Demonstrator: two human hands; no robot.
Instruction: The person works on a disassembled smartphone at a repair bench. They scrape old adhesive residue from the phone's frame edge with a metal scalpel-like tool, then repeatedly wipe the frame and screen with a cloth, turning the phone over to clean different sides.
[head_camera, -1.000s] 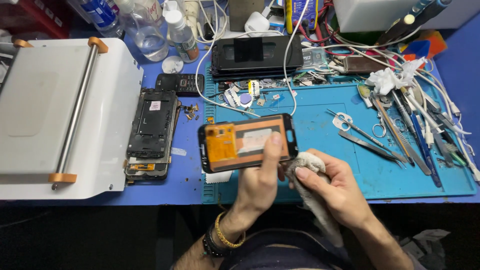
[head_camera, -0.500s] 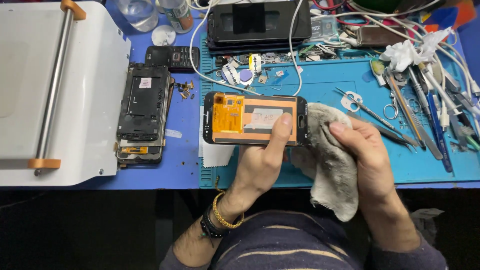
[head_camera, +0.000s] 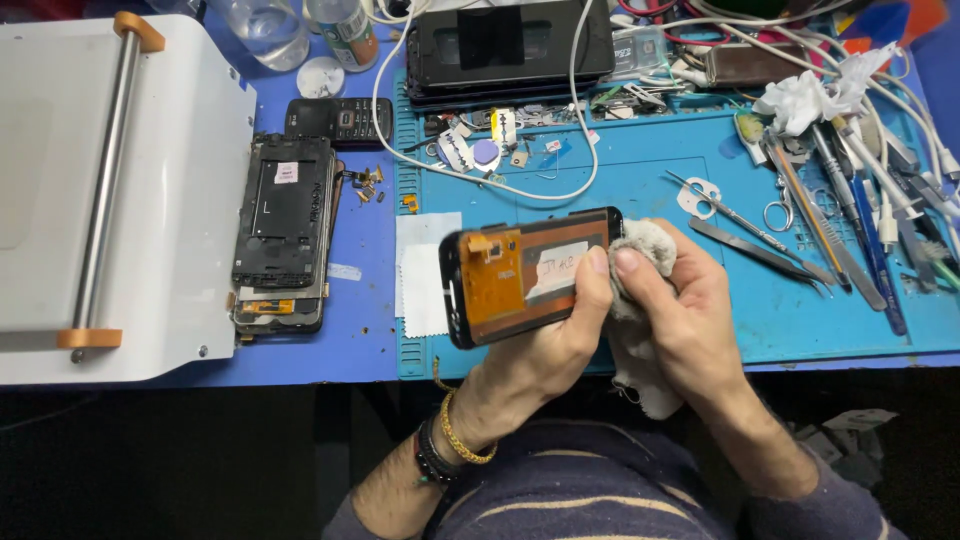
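Phone screen (head_camera: 525, 275) (cloth (head_camera: 635, 300) at edge)

Head camera looking straight down
It is hovering close over the blue mat (head_camera: 640, 180), taking in both hands and the person's lap.

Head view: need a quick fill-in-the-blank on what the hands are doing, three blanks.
1. The left hand holds a phone screen assembly whose back is ____ in colour.
2. The right hand presses a grey ____ against the assembly's end.
3. The scissors lie on the ____ work mat.

Missing words: orange; cloth; blue
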